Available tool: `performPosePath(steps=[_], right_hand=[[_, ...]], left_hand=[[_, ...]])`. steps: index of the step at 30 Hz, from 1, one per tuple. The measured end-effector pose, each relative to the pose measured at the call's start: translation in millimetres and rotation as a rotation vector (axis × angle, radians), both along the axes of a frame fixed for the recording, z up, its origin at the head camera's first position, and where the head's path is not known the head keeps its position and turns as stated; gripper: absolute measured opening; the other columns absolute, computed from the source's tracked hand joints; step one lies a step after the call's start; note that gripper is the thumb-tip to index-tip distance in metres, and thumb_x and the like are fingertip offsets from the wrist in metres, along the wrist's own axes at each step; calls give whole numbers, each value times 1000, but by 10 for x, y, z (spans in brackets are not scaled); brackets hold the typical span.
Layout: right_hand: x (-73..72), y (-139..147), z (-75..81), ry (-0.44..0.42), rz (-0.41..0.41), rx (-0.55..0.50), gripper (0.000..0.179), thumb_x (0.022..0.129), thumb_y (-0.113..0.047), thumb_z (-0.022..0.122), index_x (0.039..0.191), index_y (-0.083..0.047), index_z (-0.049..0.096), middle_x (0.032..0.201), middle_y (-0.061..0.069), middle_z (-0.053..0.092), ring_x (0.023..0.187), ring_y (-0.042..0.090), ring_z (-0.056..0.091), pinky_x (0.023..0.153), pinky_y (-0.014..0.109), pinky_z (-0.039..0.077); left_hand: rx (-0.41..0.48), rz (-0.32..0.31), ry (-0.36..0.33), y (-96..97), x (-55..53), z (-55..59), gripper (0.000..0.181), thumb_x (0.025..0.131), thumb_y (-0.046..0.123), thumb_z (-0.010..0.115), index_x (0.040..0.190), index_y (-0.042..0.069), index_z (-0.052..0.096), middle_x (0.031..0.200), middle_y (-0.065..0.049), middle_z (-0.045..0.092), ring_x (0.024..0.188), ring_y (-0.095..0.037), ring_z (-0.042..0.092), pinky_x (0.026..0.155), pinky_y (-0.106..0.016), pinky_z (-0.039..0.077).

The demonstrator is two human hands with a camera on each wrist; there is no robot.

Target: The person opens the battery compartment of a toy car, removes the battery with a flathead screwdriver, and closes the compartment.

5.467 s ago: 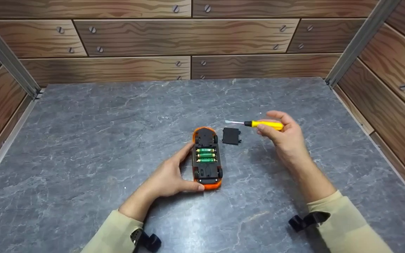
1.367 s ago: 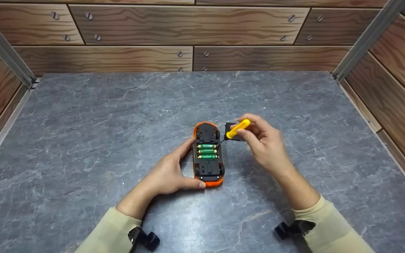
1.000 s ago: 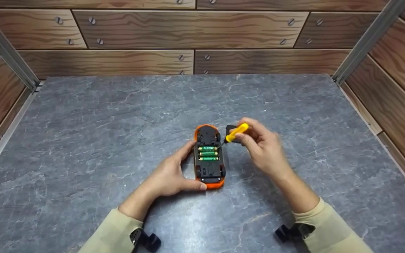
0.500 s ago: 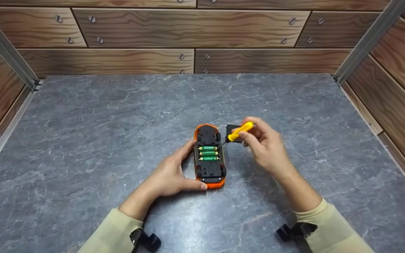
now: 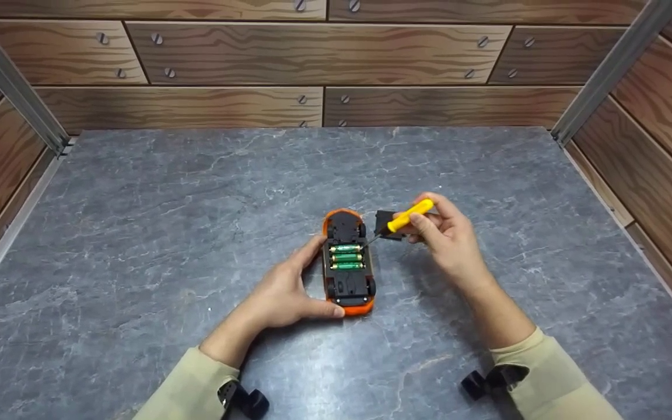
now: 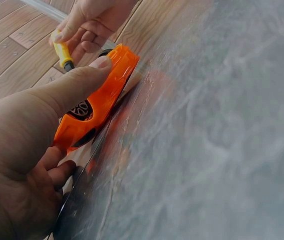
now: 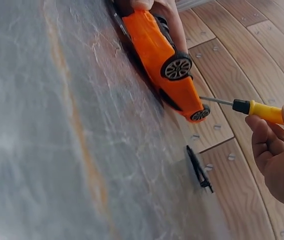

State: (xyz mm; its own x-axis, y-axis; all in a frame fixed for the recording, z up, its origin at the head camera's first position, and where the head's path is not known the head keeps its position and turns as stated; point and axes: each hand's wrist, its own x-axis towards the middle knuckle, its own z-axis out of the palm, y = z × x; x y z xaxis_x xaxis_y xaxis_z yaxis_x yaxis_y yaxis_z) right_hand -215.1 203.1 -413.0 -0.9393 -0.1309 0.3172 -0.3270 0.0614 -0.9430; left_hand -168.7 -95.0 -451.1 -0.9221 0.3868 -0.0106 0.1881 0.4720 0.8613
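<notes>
An orange toy car (image 5: 350,286) lies upside down on the table, its black underside up and the battery bay uncovered. Three green batteries (image 5: 347,257) sit side by side in the bay. My left hand (image 5: 280,291) grips the car from its left side, thumb at the near end and fingers toward the far end. In my right hand (image 5: 455,245) a yellow-handled screwdriver (image 5: 410,215) is pinched between thumb and fingers. Its shaft slants down to the bay's right edge, by the end of the farthest battery. The right wrist view shows the screwdriver's tip hidden behind the car (image 7: 157,55).
A black battery cover (image 5: 388,224) lies on the table just right of the car, partly behind the right hand and screwdriver. The grey marbled tabletop (image 5: 196,192) meets wood-patterned walls (image 5: 324,55) at the back and sides.
Earlier the screwdriver was held level, away from the car; it then came down to the bay's right edge. Over the last second its handle has tilted lower and rightward. The left hand keeps its grip.
</notes>
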Motion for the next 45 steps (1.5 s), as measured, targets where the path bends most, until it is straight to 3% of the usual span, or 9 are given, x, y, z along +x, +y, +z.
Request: performPosePath(steps=[11,18,29,45], right_hand=[[12,-19,25,5,-22,31,15,104,5,61,119,2,62,110,22,77,90,35,75,73,31,61],[53,-48,74,50,-33,85,18,103,4,64,120,5,62,109,20,77,88,29,73,73,30,61],[73,-53,95,92,-36,132,19,103,1,66,121,5,63,109,17,77,88,32,73,74,32,62],[-18,4,-15,-103,-57,-51,18,105,8,57,119,-1,61,109,22,77,89,22,78,73,28,63]], left_hand=[[-3,3,-6,4,-11,-26,137,60,50,103,170,28,25,169,2,37,154,-20,34,127,-46,25],[15,-11,22,14,-10,-15,134,62,50,103,170,24,27,168,2,41,153,-15,35,127,-42,26],[1,-11,21,21,-14,1,135,62,51,102,170,23,26,169,-1,39,154,-20,34,128,-45,25],[-3,-1,15,4,1,-7,136,62,51,102,170,22,26,169,-2,37,155,-22,33,128,-45,24]])
